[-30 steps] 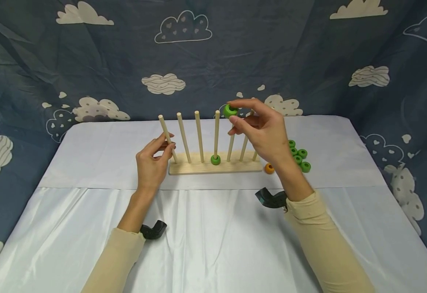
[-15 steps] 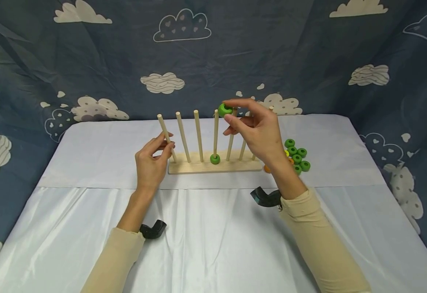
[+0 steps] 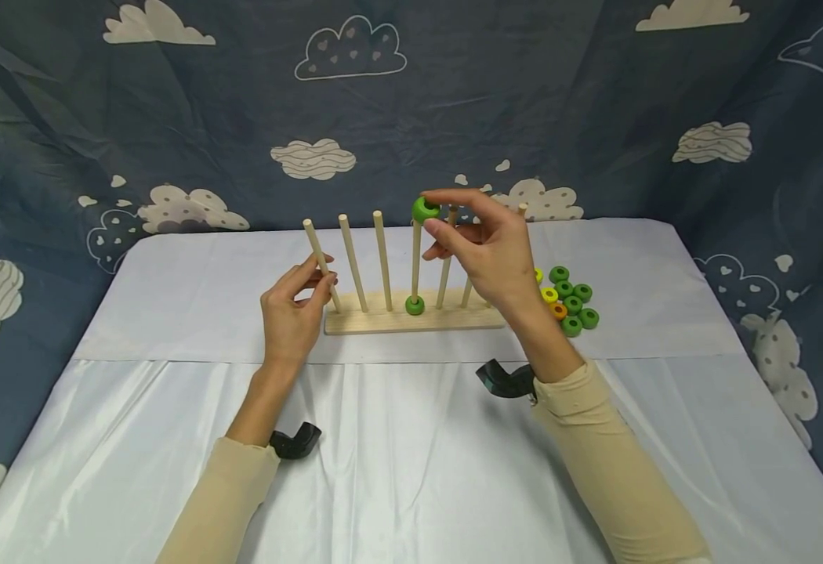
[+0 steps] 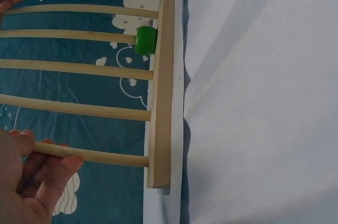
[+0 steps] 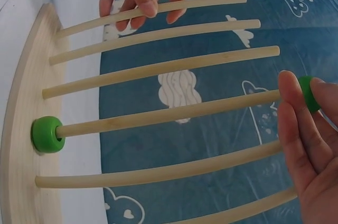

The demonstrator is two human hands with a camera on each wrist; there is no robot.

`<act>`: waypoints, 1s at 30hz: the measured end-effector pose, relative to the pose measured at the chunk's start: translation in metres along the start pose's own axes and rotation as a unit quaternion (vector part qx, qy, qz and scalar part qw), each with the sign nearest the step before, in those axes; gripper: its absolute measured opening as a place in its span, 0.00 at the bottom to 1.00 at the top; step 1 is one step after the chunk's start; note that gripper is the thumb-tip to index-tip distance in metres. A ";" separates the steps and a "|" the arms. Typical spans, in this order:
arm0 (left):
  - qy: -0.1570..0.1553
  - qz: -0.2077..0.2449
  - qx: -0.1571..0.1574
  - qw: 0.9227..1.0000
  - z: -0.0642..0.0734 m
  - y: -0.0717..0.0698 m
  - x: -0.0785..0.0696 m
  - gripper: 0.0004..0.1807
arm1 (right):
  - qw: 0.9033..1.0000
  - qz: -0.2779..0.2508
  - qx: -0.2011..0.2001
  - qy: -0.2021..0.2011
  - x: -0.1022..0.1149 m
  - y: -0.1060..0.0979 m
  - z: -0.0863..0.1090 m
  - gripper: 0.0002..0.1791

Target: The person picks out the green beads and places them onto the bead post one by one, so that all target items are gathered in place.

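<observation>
A wooden base (image 3: 376,322) carries a row of several upright pegs. One green bead (image 3: 415,305) sits at the foot of the middle peg (image 3: 415,262). My right hand (image 3: 485,254) pinches another green bead (image 3: 424,209) between thumb and forefinger, right at that peg's top; whether the peg has entered the hole is hidden by the fingers. In the right wrist view this bead (image 5: 309,94) shows only partly behind the fingertips. My left hand (image 3: 291,313) grips the leftmost peg (image 4: 105,157) between thumb and fingers, roughly halfway up.
Right of the base, beside my right forearm, lies a group of several loose green beads (image 3: 573,305), with yellow beads (image 3: 549,295) and an orange bead (image 3: 558,311) among them. A white cloth (image 3: 397,454) covers the table. Behind it hangs a dark blue cloud-print curtain (image 3: 454,102).
My right hand has moved left with the green bead, from right of the middle peg to its top. More loose beads show behind the forearm. The left hand has stayed on its peg.
</observation>
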State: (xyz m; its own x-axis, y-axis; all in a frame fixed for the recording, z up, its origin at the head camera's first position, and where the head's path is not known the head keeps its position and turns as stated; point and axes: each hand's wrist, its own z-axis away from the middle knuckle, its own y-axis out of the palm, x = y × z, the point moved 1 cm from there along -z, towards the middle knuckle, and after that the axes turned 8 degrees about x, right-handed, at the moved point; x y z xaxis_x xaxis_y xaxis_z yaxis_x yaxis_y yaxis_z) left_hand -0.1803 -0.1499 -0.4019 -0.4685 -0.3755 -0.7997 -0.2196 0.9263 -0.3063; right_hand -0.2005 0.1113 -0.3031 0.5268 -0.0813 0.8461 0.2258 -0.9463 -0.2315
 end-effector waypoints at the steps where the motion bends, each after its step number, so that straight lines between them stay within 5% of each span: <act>1: 0.000 0.001 0.000 1.000 0.000 0.000 0.000 0.14 | 1.000 -0.001 -0.001 -0.002 0.000 0.000 0.000 0.19; 30: 0.001 0.005 -0.002 1.000 0.000 0.000 -0.001 0.14 | 0.999 0.027 0.018 0.010 -0.002 0.001 0.002 0.19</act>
State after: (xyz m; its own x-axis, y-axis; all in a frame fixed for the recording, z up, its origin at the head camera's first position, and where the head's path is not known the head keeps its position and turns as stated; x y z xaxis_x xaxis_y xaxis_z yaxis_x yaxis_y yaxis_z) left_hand -0.1798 -0.1497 -0.4013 -0.4724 -0.3666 -0.8015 -0.2192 0.9297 -0.2960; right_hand -0.1994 0.1113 -0.3058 0.5226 -0.1395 0.8411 0.2261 -0.9285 -0.2945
